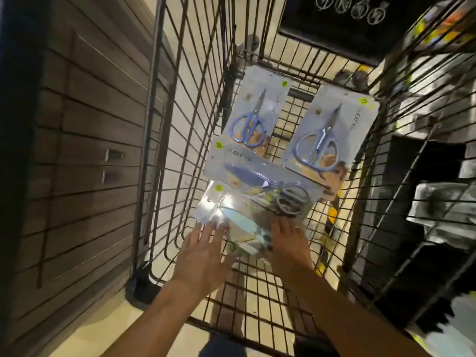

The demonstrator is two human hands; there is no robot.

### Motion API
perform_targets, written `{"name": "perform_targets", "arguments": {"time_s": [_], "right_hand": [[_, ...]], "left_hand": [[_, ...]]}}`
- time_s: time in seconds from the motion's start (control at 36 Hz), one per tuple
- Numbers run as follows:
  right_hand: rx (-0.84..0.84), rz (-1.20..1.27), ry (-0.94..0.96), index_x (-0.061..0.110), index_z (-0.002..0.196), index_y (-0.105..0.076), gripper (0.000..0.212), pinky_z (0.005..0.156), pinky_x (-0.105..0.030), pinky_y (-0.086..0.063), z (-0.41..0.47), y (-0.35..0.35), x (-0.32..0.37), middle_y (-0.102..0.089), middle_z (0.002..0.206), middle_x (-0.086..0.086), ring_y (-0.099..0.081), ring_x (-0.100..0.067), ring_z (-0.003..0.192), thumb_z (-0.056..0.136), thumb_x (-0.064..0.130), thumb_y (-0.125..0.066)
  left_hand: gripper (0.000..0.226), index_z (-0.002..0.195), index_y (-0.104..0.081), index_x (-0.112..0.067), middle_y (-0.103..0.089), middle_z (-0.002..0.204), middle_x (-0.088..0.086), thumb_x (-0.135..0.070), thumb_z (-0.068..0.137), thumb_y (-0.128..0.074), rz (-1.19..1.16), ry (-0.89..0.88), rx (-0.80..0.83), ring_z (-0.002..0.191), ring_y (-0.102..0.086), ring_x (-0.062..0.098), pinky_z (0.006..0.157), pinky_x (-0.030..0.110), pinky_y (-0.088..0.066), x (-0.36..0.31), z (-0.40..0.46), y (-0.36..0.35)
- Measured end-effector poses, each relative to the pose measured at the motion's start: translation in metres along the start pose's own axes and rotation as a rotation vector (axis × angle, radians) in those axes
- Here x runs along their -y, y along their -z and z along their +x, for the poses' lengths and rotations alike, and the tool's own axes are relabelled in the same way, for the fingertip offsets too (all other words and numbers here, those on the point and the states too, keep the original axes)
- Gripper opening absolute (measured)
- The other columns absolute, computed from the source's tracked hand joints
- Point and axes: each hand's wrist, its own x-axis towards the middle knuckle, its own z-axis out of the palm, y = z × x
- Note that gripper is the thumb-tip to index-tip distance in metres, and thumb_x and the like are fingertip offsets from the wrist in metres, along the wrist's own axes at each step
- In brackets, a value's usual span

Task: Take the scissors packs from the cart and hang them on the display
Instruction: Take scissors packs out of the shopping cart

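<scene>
- Nearest, the left hand (203, 256) and right hand (288, 243) reach into the wire cart (180, 140), fingers spread and fairly straight; neither grip has closed on anything.
- Both sets of fingertips touch or hover at the nearest scissors pack (239, 220), a glossy one lying on the cart floor.
- Judged step: picking up. Next, fingers must curl under that pack's edges.
- Beyond lie a crosswise pack (260, 173), then two upright-lying packs (257, 109) (332, 132).
- The slatted display (85, 140) stands left.

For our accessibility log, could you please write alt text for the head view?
Both hands, left hand and right hand, reach onto the nearest scissors pack in a wire cart; three more packs lie beyond.
</scene>
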Motion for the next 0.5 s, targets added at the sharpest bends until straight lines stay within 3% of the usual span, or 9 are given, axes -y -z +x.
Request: {"name": "perform_targets", "arguments": {"time_s": [0.06, 0.11, 0.22, 0.39, 0.5], "right_hand": [[0.04, 0.107, -0.042, 0.017, 0.146, -0.042, 0.095, 0.102, -0.046, -0.049, -0.003, -0.004, 0.0, -0.052, 0.137, -0.009, -0.059, -0.028, 0.119, 0.069, 0.047, -0.088], [0.075, 0.224, -0.124, 0.022, 0.15, -0.031, 0.091, 0.112, -0.047, -0.042, -0.005, -0.006, -0.001, -0.041, 0.145, -0.005, -0.048, -0.026, 0.131, 0.078, 0.045, -0.081], [0.001, 0.229, -0.153, 0.024, 0.145, -0.034, 0.087, 0.113, -0.049, -0.042, -0.008, -0.006, -0.003, -0.043, 0.142, -0.006, -0.044, -0.027, 0.132, 0.075, 0.037, -0.084], [-0.129, 0.123, -0.017, 0.018, 0.133, -0.05, 0.08, 0.104, -0.047, -0.046, -0.012, -0.002, -0.002, -0.051, 0.132, -0.008, -0.047, -0.028, 0.122, 0.065, 0.034, -0.089], [0.029, 0.213, -0.004, 0.025, 0.126, -0.051, 0.052, 0.09, -0.039, -0.054, -0.014, 0.008, 0.004, -0.061, 0.122, -0.001, -0.06, -0.023, 0.109, 0.082, 0.034, -0.078]], "left_hand": [[0.076, 0.164, 0.003, -0.033, 0.003, 0.173, -0.005, -0.057, 0.104, -0.037, -0.01, 0.007, 0.014, 0.16, 0.01, 0.023, 0.13, 0.044, -0.002, 0.0, 0.0, 0.001], [0.075, 0.164, 0.003, -0.033, 0.003, 0.173, -0.004, -0.056, 0.105, -0.037, -0.02, 0.009, 0.022, 0.159, 0.01, 0.023, 0.13, 0.044, -0.001, 0.0, -0.001, 0.001], [0.074, 0.164, -0.001, -0.032, -0.001, 0.173, -0.005, -0.055, 0.104, -0.039, -0.023, 0.008, 0.007, 0.16, 0.007, 0.023, 0.13, 0.042, -0.002, 0.002, 0.0, -0.002], [0.075, 0.164, -0.004, -0.031, -0.001, 0.173, -0.004, -0.054, 0.104, -0.042, -0.025, 0.015, 0.007, 0.16, 0.006, 0.022, 0.13, 0.04, -0.002, 0.006, 0.003, -0.009], [0.076, 0.164, -0.005, -0.031, -0.006, 0.172, -0.004, -0.054, 0.103, -0.044, -0.045, 0.007, -0.001, 0.159, 0.0, 0.023, 0.129, 0.041, -0.009, 0.008, 0.004, -0.011]]}}
